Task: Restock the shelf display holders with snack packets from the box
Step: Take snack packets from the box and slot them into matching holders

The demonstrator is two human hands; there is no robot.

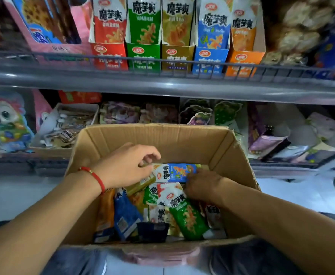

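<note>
- My left hand [123,167], with a red string bracelet [95,178] on the wrist, reaches into the open brown cardboard box [162,135] from about 8 o'clock; its fingers [150,155] are curled and pinch the left end of a blue-and-white snack packet [175,172] lying crosswise on the heap.
- That blue-and-white snack packet sits near the far wall of the box, toward 12 o'clock of the pile, between my two hands.
- Below it, toward 6 o'clock, the loose pile holds an orange foil packet [105,213], a dark blue foil packet [126,217] and a green-and-white snack packet [186,215], lying tilted over each other.
- My right hand [204,185] comes in from 4 o'clock and rests at the right end of the blue-and-white packet; its fingers are bent down into the pile and I cannot tell whether they hold anything.
- On the grey metal upper shelf [162,84], at 12 o'clock, five cardboard display holders stand side by side with upright packets in them: red [109,56], green [143,56], gold [177,57], blue [210,60], orange [244,62].
- The lower shelf behind the box carries mixed snack bags, too blurred to name.
</note>
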